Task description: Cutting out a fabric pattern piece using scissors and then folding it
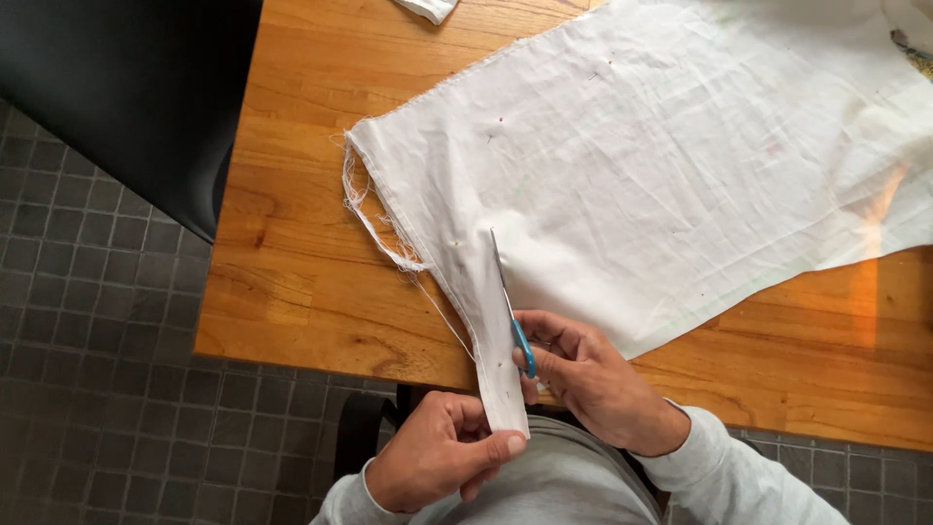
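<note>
Head view: the left hand [442, 452] pinches the near end of a narrow strip of the white cloth [680, 146], fingers clamped on it. The right hand [583, 374] grips blue-handled scissors [507, 301] — blades pointing away along the strip's length. No labels on the wooden worktop [292, 282].

White cotton cloth [661, 165] lies across the wooden table [292, 243]. At the table's near edge, the right hand [583, 374] works blue-handled scissors [510, 306] into the cloth, while the left hand [442, 452] pinches the cut strip [491, 360].
</note>
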